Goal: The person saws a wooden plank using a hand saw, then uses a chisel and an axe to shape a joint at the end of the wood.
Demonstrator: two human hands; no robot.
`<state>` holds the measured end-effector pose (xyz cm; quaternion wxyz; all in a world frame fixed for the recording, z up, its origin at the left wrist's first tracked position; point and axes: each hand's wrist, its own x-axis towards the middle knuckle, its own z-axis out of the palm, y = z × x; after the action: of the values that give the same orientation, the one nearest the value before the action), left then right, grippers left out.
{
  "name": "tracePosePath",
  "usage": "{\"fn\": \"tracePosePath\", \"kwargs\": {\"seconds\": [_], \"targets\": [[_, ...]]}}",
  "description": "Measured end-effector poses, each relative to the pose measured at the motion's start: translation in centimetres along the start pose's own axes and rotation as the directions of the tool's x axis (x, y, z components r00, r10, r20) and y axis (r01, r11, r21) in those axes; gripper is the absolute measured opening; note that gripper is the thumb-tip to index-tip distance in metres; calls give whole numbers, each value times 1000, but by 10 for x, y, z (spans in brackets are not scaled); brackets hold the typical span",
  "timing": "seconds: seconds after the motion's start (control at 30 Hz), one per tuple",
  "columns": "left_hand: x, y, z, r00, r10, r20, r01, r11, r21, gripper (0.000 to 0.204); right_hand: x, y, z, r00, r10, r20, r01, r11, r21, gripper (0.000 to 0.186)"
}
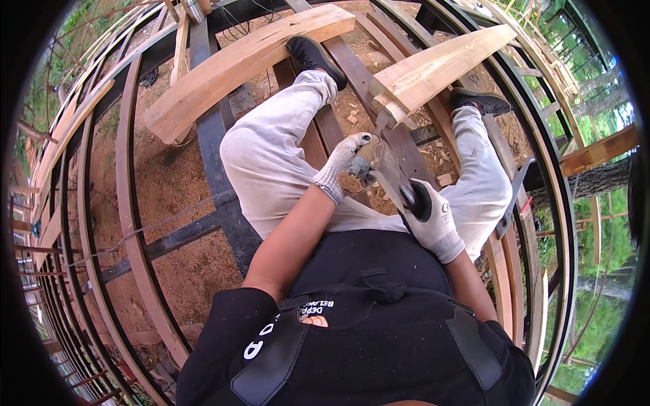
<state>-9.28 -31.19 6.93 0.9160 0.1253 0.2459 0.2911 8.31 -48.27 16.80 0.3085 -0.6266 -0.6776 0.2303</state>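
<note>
My left hand (347, 162), in a white knit glove, is closed around a small grey-and-brown piece (360, 169) in front of my lap. What this piece is I cannot make out. Close by, my right hand (433, 220), also gloved in white, grips the near end of a long flat tool (389, 169) with a dark end. The tool slants away to the far left, towards the end of a pale tapered timber (440, 64). Its far tip shows small beside that timber; whether they touch I cannot tell. My fingers hide part of both held things.
A thick, curved timber (250, 68) lies across the beams at far left, touching my shoe. A handsaw (516, 196) stands beside my right leg. Dark metal beams (220, 162) and brown planks (405, 145) cross over reddish ground (162, 176) with wood chips.
</note>
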Motion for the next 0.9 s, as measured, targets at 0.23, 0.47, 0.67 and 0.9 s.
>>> {"fn": "tracePosePath", "kwargs": {"seconds": [0.23,0.47,0.67,0.9], "targets": [[-11,0,8,999,38,21,-39,998,55,22,-8,-2,0,999,-55,0,55,998,-25,52],[-15,-3,16,936,343,-79,-266,837,478,27,-19,2,1,999,-54,-1,54,998,-36,55],[-15,-2,13,953,289,-94,-228,883,411,29,-19,4,3,998,-57,6,57,998,-37,56],[-24,-1,23,940,299,-167,-193,865,463,27,-18,0,2,997,-50,53,53,997,-56,57]]}}
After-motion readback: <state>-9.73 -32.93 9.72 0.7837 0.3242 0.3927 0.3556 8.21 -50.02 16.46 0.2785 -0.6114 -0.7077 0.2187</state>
